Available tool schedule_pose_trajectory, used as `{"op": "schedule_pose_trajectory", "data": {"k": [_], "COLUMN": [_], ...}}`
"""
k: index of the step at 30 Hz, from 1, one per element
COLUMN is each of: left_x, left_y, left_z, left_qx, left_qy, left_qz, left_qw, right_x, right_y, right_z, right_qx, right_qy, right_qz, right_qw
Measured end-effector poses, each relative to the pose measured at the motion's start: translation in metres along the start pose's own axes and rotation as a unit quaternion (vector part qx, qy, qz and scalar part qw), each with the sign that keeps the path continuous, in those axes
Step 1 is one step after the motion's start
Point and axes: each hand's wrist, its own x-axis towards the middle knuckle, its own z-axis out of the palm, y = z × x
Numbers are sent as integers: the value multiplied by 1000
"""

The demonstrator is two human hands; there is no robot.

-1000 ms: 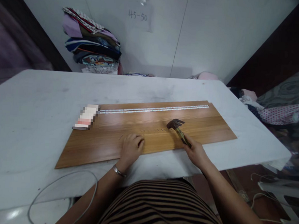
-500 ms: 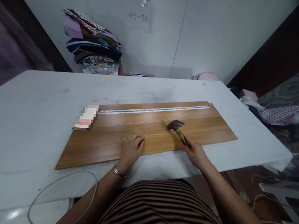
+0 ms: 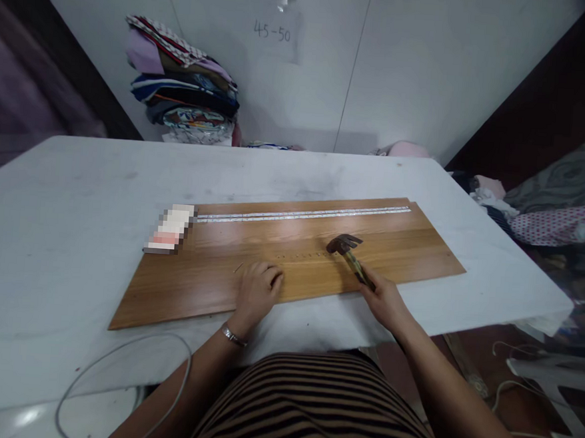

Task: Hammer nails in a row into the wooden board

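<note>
A brown wooden board [image 3: 178,284] lies on the white-covered table. My right hand [image 3: 381,298] is wrapped round the handle of a claw hammer [image 3: 345,245], whose dark head is over the board's middle. Close to the hammer head, a row of small nails or marks [image 3: 302,255] runs leftward along the wood; they are too small to tell apart. My left hand [image 3: 259,285] rests on the board with its fingers curled; whether they hold anything is hidden. Just left of those fingers lies a thin nail [image 3: 238,267].
Two pale marked strips [image 3: 303,213] run along the board's far side. A blurred-out flat object [image 3: 170,229] covers its far left corner. A grey cable [image 3: 128,342] loops near the table's front left. Folded clothes [image 3: 186,88] are stacked by the wall.
</note>
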Motion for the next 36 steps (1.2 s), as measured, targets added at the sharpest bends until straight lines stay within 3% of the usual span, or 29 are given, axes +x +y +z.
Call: {"op": "schedule_pose_trajectory", "data": {"k": [36], "left_x": [1], "left_y": [0], "left_z": [0], "left_qx": [-1], "left_qy": [-9], "left_qz": [-7], "left_qw": [1000], "right_x": [-1], "right_y": [-1], "right_z": [-1], "right_qx": [-6], "right_qy": [-2], "right_qz": [-4], "right_qw": [1000]}}
